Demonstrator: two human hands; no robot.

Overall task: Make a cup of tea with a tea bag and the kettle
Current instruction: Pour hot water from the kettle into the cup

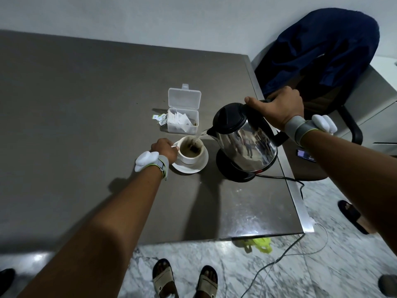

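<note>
Fingers of right hand (277, 108) wrapped tight on kettle (245, 138) handle, tipped so water streams into cup (190, 150) w/ tea bag (194, 148). Left hand (164, 149) fingers pinch cup handle to steady it on saucer (202, 163), mid surface (86, 125); open tea box (183, 123) just behind.

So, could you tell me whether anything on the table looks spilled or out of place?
No spill shows. Only a torn tea-bag wrapper lies loose on the table left of the open plastic box; the kettle's stream lands inside the cup.
</note>
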